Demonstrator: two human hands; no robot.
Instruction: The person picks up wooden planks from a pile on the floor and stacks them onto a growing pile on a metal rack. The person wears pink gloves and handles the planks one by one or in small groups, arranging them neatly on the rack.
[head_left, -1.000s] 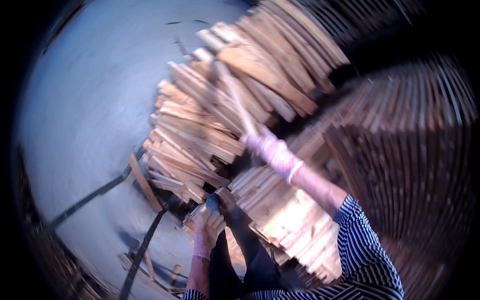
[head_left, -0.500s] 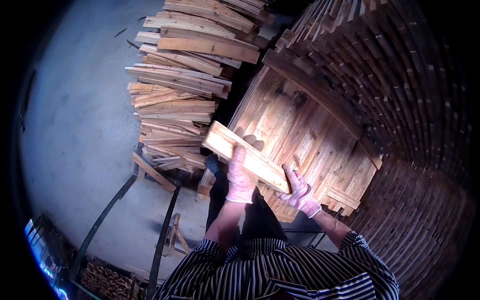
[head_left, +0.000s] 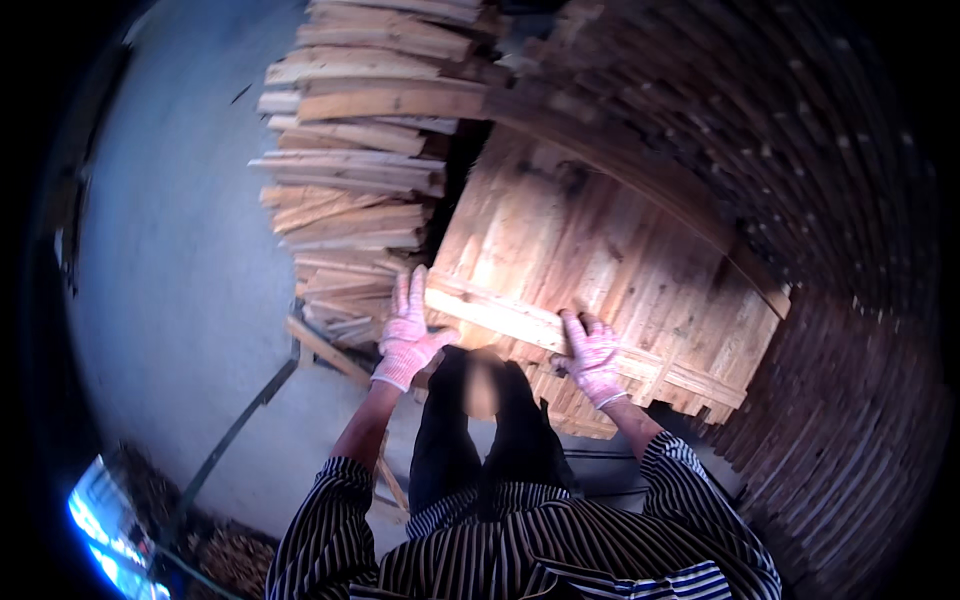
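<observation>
Plank [head_left: 560, 335] pressed flat under both gloved hands, left [head_left: 408, 330] and right [head_left: 592, 358], fingers spread, atop the slanted board stack [head_left: 600, 250]; could have slid off downslope.

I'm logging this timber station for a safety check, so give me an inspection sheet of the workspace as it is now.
Surface: grey concrete floor, bare at left.
Job's things: pale wooden plank laid across a flat stack of boards.
Clutter: loose uneven pile of planks; wood scraps at lower left.
Hands: gloved left hand flat at the plank's end; gloved right hand pressed on the plank.
Cables: nothing seen.
Surroundings: tall dark stacks of slats at right; dark metal rail on the floor.
</observation>
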